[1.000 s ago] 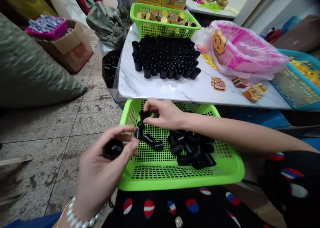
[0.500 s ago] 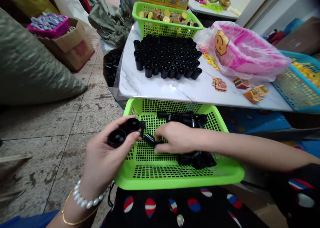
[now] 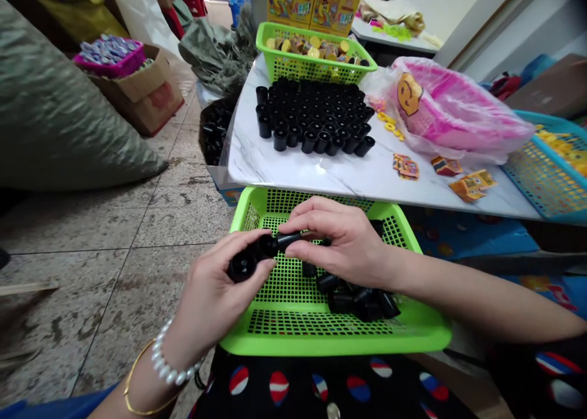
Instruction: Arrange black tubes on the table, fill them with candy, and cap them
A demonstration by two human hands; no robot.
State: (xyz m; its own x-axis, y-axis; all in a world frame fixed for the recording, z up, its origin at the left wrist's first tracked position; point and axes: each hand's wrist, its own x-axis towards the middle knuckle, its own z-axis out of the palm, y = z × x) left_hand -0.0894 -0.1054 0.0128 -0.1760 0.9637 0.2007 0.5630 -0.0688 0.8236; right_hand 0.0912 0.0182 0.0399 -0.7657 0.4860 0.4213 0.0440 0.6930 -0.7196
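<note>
My left hand (image 3: pixel 233 272) is closed around black plastic cups (image 3: pixel 242 265), their open mouths facing up toward me. Between the fingers and thumb of my right hand (image 3: pixel 339 238) is another black cup (image 3: pixel 288 240), its end meeting one of the cups in my left hand. Both hands are above a green plastic basket (image 3: pixel 330 344). Several loose black cups (image 3: pixel 362 301) lie in its right part, some covered by my right hand and forearm.
On the white marbled table (image 3: pixel 312 173) stand packed rows of black cups (image 3: pixel 316 116). Behind them is a green basket (image 3: pixel 321 67) of yellow-capped pieces. A pink basket in plastic (image 3: pixel 458 110), orange packets (image 3: pixel 472 185) and a blue basket (image 3: pixel 541 186) are to the right. A large sack (image 3: pixel 64 119) leans at left.
My right hand has come up from the basket with a black cup and moved left to the cups in my left hand. The view has shifted slightly.
</note>
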